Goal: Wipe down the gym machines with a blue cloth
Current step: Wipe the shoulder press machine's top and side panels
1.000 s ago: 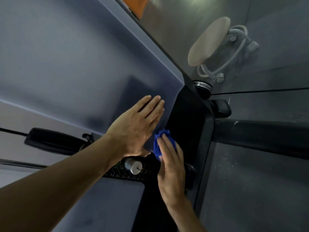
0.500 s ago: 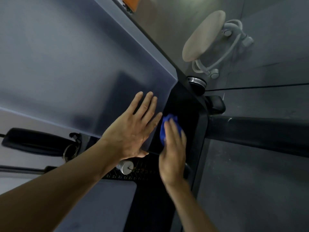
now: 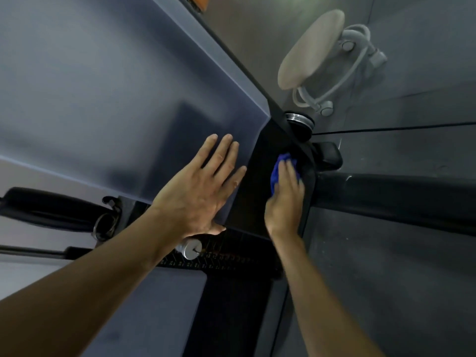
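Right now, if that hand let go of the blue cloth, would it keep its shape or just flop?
Probably flop: the blue cloth is bunched and creased under the right hand, so it looks soft. It likely weighs little, since straight fingers alone press it against the dark machine panel. Rolling seems unlikely.

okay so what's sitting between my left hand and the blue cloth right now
Only a bare strip of the machine's black panel separates the left hand from the blue cloth, seen in the head view.
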`<action>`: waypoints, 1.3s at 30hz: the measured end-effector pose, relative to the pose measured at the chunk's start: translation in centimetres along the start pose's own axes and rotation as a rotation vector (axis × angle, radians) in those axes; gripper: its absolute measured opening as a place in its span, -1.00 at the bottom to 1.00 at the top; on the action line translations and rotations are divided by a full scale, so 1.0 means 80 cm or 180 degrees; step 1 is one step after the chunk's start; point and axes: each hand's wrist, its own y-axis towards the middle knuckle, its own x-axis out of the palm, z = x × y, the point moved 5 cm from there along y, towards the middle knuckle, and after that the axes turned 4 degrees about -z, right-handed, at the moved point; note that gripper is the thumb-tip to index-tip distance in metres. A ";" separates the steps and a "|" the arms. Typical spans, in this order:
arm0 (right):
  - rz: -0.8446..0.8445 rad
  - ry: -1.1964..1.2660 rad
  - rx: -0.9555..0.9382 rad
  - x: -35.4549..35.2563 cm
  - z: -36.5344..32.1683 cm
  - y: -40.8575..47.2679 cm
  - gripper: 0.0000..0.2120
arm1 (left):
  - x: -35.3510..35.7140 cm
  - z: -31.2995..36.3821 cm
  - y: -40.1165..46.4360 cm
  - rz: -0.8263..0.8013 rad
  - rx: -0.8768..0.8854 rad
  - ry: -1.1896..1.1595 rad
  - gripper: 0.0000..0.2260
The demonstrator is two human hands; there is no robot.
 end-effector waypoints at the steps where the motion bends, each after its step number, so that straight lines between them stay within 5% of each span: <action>1: -0.0032 -0.0038 0.0096 -0.001 0.003 0.028 -0.33 | -0.001 0.000 0.000 -0.0009 0.0002 0.0000 0.10; 8: 0.0007 -0.0065 0.0105 0.007 0.003 -0.164 -0.19 | 0.001 0.001 -0.003 -0.0018 0.0057 -0.0084 0.07; 15: -0.0129 -0.0295 0.0381 -0.001 0.034 0.026 -0.22 | -0.004 0.001 -0.002 -0.0056 0.0042 -0.0058 0.06; 22: -0.0277 -0.0367 0.0431 0.003 0.037 -0.159 -0.12 | 0.001 0.002 -0.002 -0.0081 0.0071 -0.0072 0.06; 29: -0.0292 -0.0652 0.0396 -0.008 0.047 0.042 -0.20 | 0.001 0.004 0.000 -0.0078 0.0071 -0.0020 0.06; 33: -0.0246 -0.0670 0.0281 -0.005 0.049 -0.030 -0.21 | 0.004 0.004 0.002 -0.0104 0.0083 0.0093 0.06; 39: -0.0289 -0.0124 0.0888 0.000 0.027 -0.113 -0.38 | -0.003 0.007 0.000 -0.0039 0.0060 0.0177 0.11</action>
